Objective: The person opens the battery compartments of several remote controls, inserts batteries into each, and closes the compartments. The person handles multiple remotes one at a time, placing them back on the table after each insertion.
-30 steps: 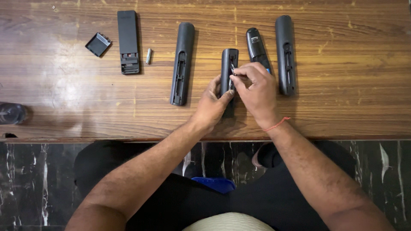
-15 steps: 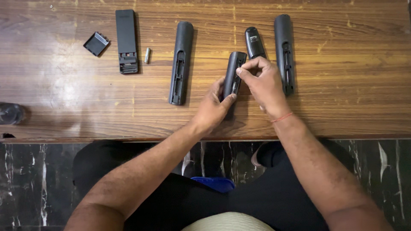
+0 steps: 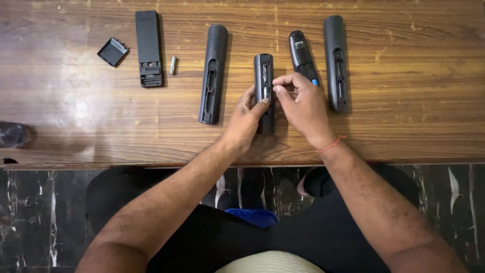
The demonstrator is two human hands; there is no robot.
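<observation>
Spanning the whole upper view, the scratched brown wooden table [image 3: 414, 126] carries a row of black plastic remote controls, all lying back-up with their long axes running away from the person, roughly parallel to one another. Judging by how they lie, the work is partway: the long curved remote with an open battery slot [image 3: 212, 71], the similar far-right remote [image 3: 336, 60] and the flat rectangular remote [image 3: 149, 48] all show bare compartments, a square black cover [image 3: 113, 51] and a small silver cell [image 3: 173, 65] lie loose near the flat one, and the short glossy remote [image 3: 300, 53] looks closed. Centre stage is the short black remote with its compartment exposed [image 3: 264, 76], standing near upright in the frame, its far end pointing away from the person, near end hidden under the hands. The left hand [image 3: 245, 119] is clamped along its lower left side; the right hand [image 3: 302, 107] pinches thumb and forefinger together at its right edge, whether on a cell I cannot tell.
</observation>
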